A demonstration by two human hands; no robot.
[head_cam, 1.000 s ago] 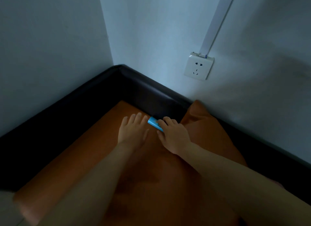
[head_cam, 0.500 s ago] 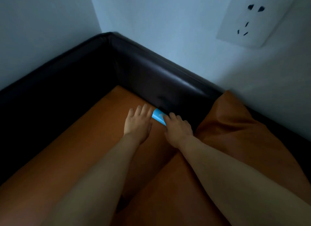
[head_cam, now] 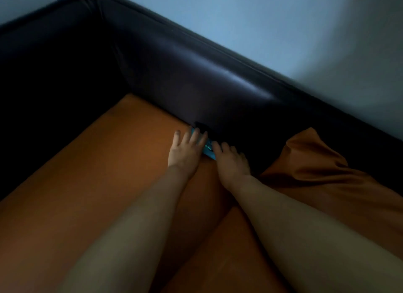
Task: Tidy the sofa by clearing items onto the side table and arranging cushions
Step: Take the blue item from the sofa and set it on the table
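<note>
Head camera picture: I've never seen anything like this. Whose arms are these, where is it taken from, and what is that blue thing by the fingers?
There is no machine here. A person wears a wide-angle camera on the head, looking down, so you see their own two bare arms reaching forward. The left hand and right hand rest on the orange seat cushion of a sofa, close to its dark backrest. Between their fingertips lies a small blue object, at the seam where seat meets backrest. The picture is dim and blurred, so what it is stays unclear, and neither hand has a clear grip on it. A loose orange cushion leans at the right. Behind is a pale wall.
</note>
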